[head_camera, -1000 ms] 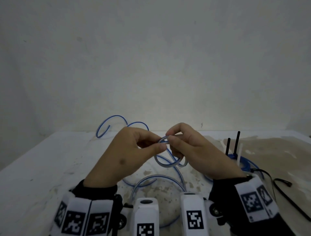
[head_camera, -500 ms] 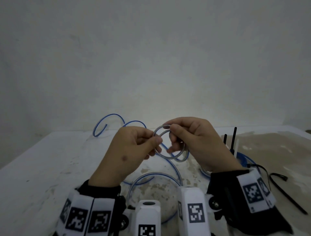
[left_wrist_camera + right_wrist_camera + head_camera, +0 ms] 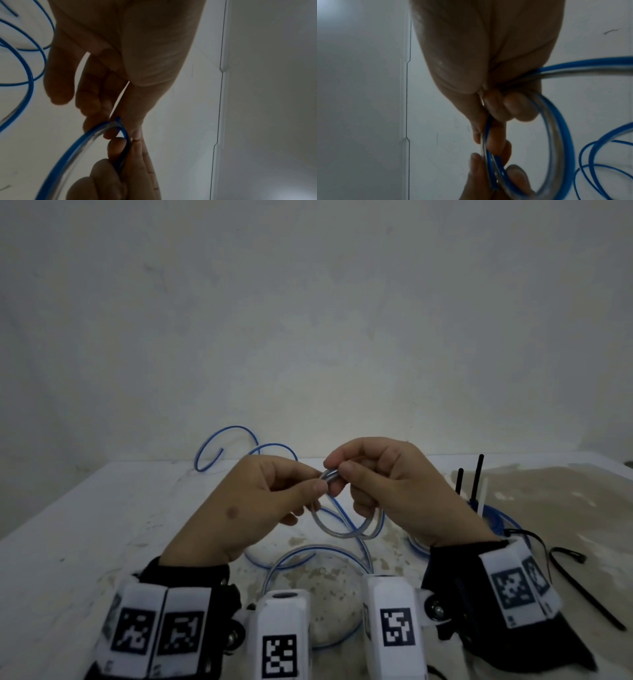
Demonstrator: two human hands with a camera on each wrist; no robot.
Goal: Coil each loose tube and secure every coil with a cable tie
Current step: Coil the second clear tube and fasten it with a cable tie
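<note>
A clear tube with a blue stripe (image 3: 346,534) forms a small coil held above the white table (image 3: 85,525). My left hand (image 3: 260,508) pinches the top of the coil between thumb and forefinger. My right hand (image 3: 394,494) pinches the same spot from the other side, its lower fingers curled through the loop. In the left wrist view the tube (image 3: 82,147) bends under my fingertips (image 3: 135,134). The right wrist view shows the coil (image 3: 556,129) around my curled fingers (image 3: 510,106). The rest of the tube (image 3: 226,446) trails in loose loops over the table.
A finished blue coil (image 3: 500,522) with upright black cable ties (image 3: 476,477) lies right of my right hand. Loose black cable ties (image 3: 582,587) lie at the far right. A brown stained patch (image 3: 565,508) covers the table's right side. A pale wall stands behind.
The small coil has tightened and my two hands have come closer together at its top. Both hands rose slightly from the table over the last second.
</note>
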